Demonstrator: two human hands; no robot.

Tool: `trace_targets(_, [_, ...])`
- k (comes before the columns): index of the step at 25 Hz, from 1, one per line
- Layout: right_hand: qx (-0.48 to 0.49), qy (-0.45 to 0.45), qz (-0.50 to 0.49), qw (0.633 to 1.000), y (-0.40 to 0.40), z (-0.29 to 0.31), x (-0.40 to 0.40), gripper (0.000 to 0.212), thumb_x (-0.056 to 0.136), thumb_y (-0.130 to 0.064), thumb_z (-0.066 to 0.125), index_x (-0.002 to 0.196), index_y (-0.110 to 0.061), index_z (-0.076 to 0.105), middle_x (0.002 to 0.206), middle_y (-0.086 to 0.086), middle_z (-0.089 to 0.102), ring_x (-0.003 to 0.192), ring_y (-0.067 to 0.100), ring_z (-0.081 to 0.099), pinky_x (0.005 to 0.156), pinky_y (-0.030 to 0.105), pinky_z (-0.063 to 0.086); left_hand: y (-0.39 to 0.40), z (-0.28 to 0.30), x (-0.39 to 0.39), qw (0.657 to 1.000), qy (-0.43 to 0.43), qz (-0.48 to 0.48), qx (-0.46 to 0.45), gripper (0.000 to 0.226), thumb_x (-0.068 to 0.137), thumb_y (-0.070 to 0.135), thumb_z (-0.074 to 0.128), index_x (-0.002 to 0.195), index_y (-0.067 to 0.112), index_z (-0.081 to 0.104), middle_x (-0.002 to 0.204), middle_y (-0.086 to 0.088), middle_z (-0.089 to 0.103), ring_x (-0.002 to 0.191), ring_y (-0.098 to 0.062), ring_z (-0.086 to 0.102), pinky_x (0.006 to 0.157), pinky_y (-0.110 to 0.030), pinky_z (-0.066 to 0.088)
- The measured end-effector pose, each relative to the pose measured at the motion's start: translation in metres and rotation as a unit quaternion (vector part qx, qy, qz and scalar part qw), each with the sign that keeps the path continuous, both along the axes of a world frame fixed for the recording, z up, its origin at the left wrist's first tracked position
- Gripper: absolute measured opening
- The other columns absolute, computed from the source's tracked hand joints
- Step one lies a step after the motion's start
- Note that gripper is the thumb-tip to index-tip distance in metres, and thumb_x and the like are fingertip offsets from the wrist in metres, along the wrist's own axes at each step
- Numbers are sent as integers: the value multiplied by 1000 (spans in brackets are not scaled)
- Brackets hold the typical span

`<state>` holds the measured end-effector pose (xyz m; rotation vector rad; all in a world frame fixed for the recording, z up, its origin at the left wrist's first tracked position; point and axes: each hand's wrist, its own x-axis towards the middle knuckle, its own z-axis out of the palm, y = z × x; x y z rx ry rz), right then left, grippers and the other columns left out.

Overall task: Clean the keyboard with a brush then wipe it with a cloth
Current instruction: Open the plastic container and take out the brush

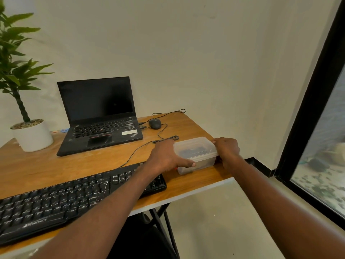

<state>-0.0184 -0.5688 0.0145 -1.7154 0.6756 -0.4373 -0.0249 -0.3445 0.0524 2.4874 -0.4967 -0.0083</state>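
Both hands are on the box (196, 154). Left hand (166, 157) grips its near-left side, thumb laid along the front wall, fingers hidden behind. Right hand (226, 152) holds the right end, fingers curled round the lid edge at the far corner. We read this as the prep step: opening the box to get the tools, brushing not yet begun. Lid looks still on; dark stuff shows through the plastic, but we cannot tell if it is the brush or the cloth. Keyboard (71, 200) lies at 8 o'clock from the box, just beside it, on the table (196, 181), with the left forearm crossing its right end. Next move, we judge: steady the base with the left, peel the lid up with the right. Box sits near the table's right edge, so a hard tug could slide it off.
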Motion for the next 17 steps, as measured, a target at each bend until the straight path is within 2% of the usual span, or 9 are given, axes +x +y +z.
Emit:
trace_targets(4, [-147,-29,7,989,4,5,6,20,99,-23,65,114,-19,78,117,3,75,97,22,69,93,45,60,0,-3,10,999,12,13,-27,81,59,59,97,120,20,62,107,8,62,100,-12,58,85,-35,58])
trace_targets(6, [-175,-35,29,984,7,6,12,23,100,-27,63,115,-17,77,117,3,75,96,21,69,91,42,60,1,-2,19,999,22,18,-38,85,62,55,97,128,18,60,111,8,61,104,-15,57,89,-36,57])
trace_targets(9, [-206,-27,57,977,9,10,17,23,102,-28,61,106,-14,78,105,5,77,85,18,70,79,36,61,1,-2,32,999,24,14,-37,91,64,54,96,136,16,55,120,3,61,109,-17,56,91,-36,56])
trace_targets(13, [-180,-53,88,978,7,17,21,24,95,-20,71,116,-11,78,114,5,76,96,21,71,86,40,62,0,0,37,999,-26,17,-17,107,62,59,96,148,16,49,139,-2,57,123,-22,54,102,-43,52])
trace_targets(17, [-110,-89,84,986,7,38,9,32,91,-12,75,123,-12,73,116,2,72,99,18,68,78,30,58,-1,14,26,993,-110,6,-50,110,58,57,98,147,20,47,140,-1,52,125,-21,50,106,-45,49])
